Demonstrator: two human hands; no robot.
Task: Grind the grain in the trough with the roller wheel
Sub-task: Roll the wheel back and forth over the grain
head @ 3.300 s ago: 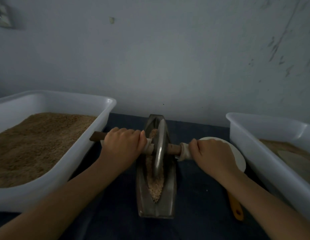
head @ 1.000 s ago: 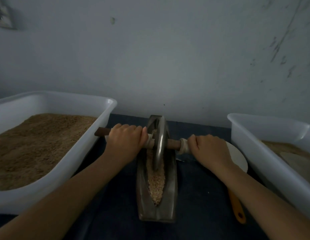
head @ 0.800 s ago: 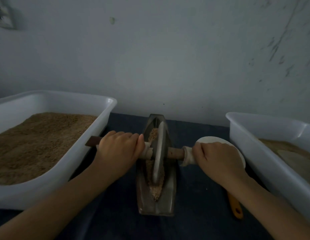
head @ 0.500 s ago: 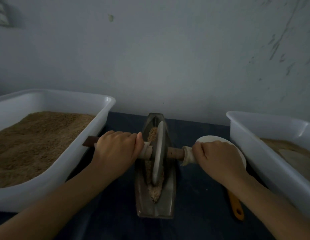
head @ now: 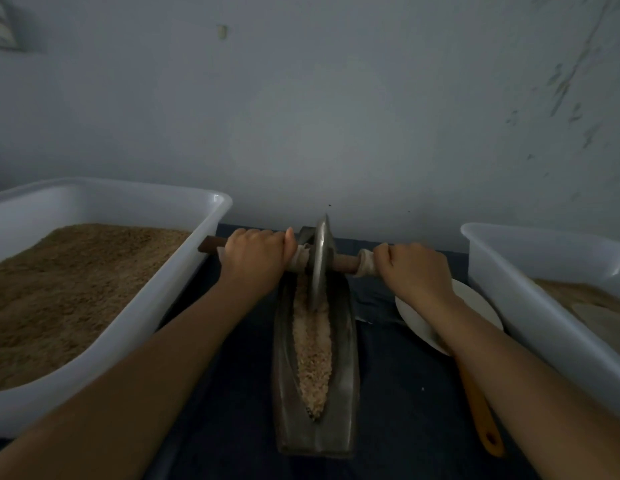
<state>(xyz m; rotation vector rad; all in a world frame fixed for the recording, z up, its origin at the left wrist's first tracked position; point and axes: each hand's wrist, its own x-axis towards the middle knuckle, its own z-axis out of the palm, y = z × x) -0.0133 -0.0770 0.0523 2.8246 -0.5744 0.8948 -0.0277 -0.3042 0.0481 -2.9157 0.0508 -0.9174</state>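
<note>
Now both hands (head: 254, 259) (head: 414, 270) curl tight round the axle (head: 345, 262) — that wheel (head: 319, 261) looks heavy, stiff — grain (head: 312, 344) crushes loose.

Both hands have pushed the roller wheel (head: 319, 261) to the trough's (head: 346, 344) far end, uncovering the grain (head: 312, 348)

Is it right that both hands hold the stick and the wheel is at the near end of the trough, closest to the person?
Not quite. In the head view both hands, left hand and right hand, do hold the stick, but the wheel sits at the far end of the trough, near the wall, not the near end.
</note>
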